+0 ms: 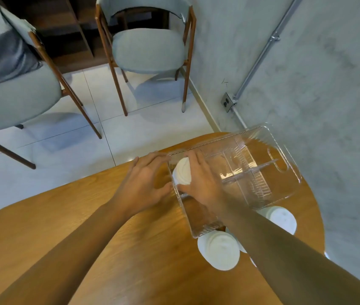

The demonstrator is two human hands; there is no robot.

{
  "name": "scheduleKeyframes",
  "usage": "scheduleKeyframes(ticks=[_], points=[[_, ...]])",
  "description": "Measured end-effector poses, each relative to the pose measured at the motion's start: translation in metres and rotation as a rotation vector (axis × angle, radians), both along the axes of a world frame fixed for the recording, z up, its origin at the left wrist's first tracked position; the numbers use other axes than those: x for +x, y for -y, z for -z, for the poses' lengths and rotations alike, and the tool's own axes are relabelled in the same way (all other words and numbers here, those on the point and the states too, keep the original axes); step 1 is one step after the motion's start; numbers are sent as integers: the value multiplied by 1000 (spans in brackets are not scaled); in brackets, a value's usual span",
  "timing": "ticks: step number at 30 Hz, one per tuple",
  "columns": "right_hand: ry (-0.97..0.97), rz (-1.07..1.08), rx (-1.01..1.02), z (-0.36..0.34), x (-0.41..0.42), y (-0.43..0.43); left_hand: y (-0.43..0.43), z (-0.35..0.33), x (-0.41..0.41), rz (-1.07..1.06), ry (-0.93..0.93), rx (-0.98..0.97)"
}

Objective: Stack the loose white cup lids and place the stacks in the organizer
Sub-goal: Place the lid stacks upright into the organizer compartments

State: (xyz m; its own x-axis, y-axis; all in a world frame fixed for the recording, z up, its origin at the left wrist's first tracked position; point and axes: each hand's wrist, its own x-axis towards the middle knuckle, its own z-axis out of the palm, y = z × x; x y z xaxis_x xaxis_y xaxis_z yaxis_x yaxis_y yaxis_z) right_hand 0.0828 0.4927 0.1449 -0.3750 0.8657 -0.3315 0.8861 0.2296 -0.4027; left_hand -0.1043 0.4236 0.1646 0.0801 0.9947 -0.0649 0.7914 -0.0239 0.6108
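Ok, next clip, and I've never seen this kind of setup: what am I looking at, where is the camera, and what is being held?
No machine here: these are a person's two bare hands, filmed by one wide-angle camera worn on the head, looking down. A clear organizer with dividers stands on the wooden table. The right hand reaches inside it and holds a stack of white lids on edge. The left hand rests with straight fingers against the organizer's outer wall. Loose lids lie on the table.

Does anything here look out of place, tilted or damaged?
Only the lid stack in the organizer: it stands on edge, leaning, held by the right hand. Nothing looks spilled or damaged.
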Motion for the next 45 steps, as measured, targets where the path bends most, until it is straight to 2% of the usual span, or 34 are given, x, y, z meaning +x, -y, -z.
scheduleKeyframes(ticks=[5,14,17,20,23,27,32,35,40,45], points=[[-15,25,0,7,-2,1,4,7,-3,1,15,18],[-204,39,17,-26,31,20,19,-9,11,33,16,25],[-190,53,26,-49,44,38,38,-19,14,34,23,115],[-81,37,22,-71,58,64,63,-23,20,35,30,250],[-47,28,-8,-81,73,90,91,-21,25,55,64,267],[33,10,-54,-86,86,123,128,-7,36,115,61,159],[203,-8,-107,-73,94,153,153,30,57,197,27,-235],[231,2,-111,-56,98,166,161,58,72,182,43,-408],[290,-24,-13,-33,102,177,162,95,96,28,148,-518],[278,-10,42,-17,107,192,160,117,117,26,174,-549]])
